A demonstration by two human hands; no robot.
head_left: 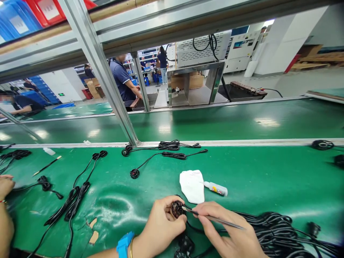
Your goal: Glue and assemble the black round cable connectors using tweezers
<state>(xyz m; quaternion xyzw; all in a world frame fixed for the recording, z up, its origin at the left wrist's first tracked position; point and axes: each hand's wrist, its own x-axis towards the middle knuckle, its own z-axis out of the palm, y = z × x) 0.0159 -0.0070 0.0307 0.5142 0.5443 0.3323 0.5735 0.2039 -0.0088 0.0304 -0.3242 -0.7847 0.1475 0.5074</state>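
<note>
My left hand [161, 220], with a blue band at the wrist, is closed around a small round black part [177, 209] that has slots in its face. In my right hand [228, 229], a thin stick-like tool [223, 221] is pinched between thumb and fingers. Its pale tip meets the face of the round part; whether it is tweezers or a small brush I cannot tell. Beyond my hands lie a white cloth [192, 185] and a small clear bottle [216, 188] with a label. Another black part [186, 245] sits below my left hand.
Bundled black cables [274, 229] lie at right. Further cables with round ends [134, 173] and a dark stick [47, 166] rest on the green table [150, 161]. A co-worker's arm [5, 208] reaches in at left. A metal frame post [107, 82] rises at the table's back.
</note>
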